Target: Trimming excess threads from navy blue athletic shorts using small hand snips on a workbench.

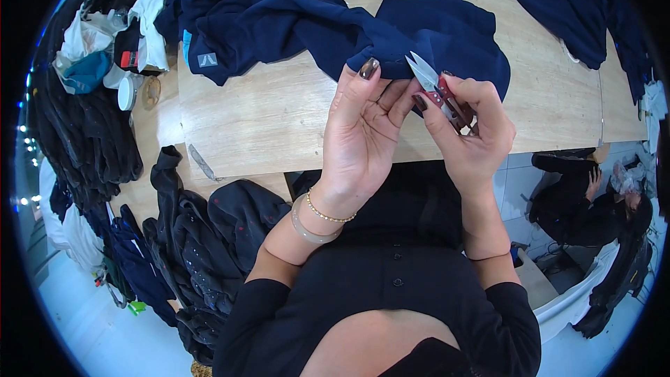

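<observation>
Head view: right hand [474, 132] grips small thread snips [436, 91], fingers wrapped round the red handle, index finger lying along it. Blades are silver, short, pointed, tips slightly parted and aimed up-left toward the cloth. Snips sit over the near part of the wooden table [265, 119], just beside the left hand's fingertips.

Left hand [363, 132] is palm toward the camera, fingers curled, pinching a fold of the dark navy garment [419, 35] between thumb and fingers. Nails dark and glossy. Wrist carries a pale bangle [310, 227] and a thin bead bracelet [328, 213].

Garment is navy, soft, bunched and wrinkled, spread across the far half of the table; bright blue stripe near the top edge, a small grey logo patch on the left part. The pinched fold lies touching or just under the blade tips; cannot tell which.

Left of the table: heap of black clothes [202, 251], white rags [150, 17]. Another person [593, 202] in black sits at lower right.
</observation>
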Demonstrator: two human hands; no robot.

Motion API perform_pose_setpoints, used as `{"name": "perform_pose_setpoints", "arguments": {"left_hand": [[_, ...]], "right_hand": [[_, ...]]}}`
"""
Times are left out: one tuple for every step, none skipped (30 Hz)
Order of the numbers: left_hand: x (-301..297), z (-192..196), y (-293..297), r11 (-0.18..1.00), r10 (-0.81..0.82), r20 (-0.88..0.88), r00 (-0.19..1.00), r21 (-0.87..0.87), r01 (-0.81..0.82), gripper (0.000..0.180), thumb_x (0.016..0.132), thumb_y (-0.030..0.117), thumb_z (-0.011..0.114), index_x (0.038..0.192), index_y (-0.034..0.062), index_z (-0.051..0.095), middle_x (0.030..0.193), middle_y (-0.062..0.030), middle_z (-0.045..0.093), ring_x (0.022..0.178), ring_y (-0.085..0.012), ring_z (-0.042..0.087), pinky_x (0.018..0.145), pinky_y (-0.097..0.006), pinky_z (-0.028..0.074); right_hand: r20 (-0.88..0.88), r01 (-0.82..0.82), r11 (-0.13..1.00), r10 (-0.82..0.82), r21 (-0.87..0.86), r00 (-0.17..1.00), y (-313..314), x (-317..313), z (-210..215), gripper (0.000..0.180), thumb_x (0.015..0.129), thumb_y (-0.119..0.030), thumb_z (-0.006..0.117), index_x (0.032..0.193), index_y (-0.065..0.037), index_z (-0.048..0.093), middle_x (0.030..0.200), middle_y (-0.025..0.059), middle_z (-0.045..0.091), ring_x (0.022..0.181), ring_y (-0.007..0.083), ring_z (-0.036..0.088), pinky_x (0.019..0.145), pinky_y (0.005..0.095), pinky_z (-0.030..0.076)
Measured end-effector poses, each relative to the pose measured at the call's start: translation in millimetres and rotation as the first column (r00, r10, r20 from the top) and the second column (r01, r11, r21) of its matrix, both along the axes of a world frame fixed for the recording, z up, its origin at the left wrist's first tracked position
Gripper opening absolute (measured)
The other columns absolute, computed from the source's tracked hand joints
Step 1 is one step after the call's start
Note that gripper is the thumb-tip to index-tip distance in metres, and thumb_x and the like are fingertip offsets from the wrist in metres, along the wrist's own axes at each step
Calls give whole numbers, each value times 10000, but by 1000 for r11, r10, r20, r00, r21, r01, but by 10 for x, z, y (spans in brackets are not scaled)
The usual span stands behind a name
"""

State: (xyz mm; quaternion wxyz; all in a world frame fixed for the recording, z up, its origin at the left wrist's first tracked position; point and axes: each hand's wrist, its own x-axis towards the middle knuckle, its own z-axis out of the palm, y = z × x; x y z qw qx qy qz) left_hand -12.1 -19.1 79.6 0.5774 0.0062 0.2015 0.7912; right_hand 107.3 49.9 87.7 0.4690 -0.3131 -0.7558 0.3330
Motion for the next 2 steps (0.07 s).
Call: {"name": "perform_pose_setpoints", "arguments": {"left_hand": [[-4,-5,0,1000,0,-7,1000,12,0,212,969,173,554,1168,105,532,1148,-50,620,1055,-192,613,1012,-357,479],[-8,-12,2,1000,-1,-14,1000,24,1,221,966,174,561,1174,104,531,1147,-50,620,1062,-192,610,1013,-357,477]], "right_hand": [[2,-5,1000,5,19,1000,4,-1,2,245,727,-58,808,891,12,641,744,76,649,607,103,604,554,204,473],[4,-8,999,8,38,1000,9,2,6,245,726,-60,809,889,11,641,745,77,650,601,107,601,554,199,470]]}}
